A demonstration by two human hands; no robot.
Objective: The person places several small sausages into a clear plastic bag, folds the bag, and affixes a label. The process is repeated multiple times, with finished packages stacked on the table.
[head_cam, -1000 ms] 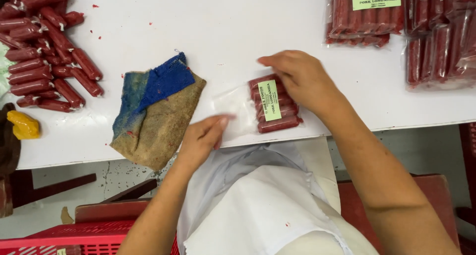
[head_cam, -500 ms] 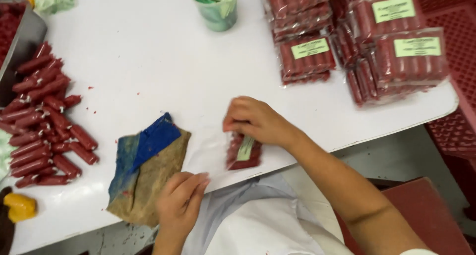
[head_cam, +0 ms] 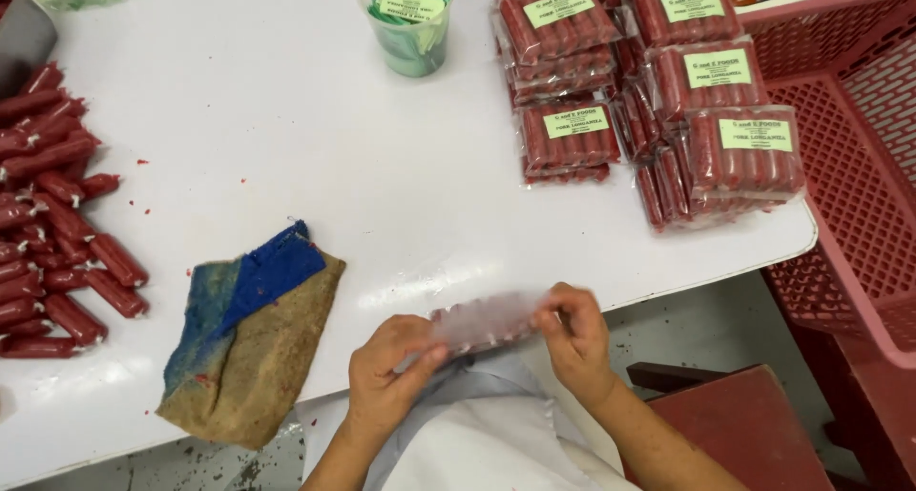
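- Left hand point(head_cam: 386, 381) and right hand point(head_cam: 572, 334) each pinch one end of a blurred sausage pack point(head_cam: 482, 321), at the lower centre, over the counter point(head_cam: 286, 147) edge.
- Near, at lower left: one cloth point(head_cam: 248, 343).
- Far left: many loose sausages point(head_cam: 57, 224).
- Top: one cup point(head_cam: 412, 33), stacked packs point(head_cam: 658, 90).

Dark red sausages point(head_cam: 57, 233) at the frame's left, a blue and tan rag point(head_cam: 243, 334) lower left, yellow-green labels on red sausage packs point(head_cam: 658, 100) upper right, a pinkish-red latticed crate point(head_cam: 859, 167) far right

The white table point(head_cam: 286, 119) bears loose red sausages point(head_cam: 57, 224), stacked sausage packs point(head_cam: 658, 90), a cloth point(head_cam: 248, 338) and a cup point(head_cam: 408, 23).
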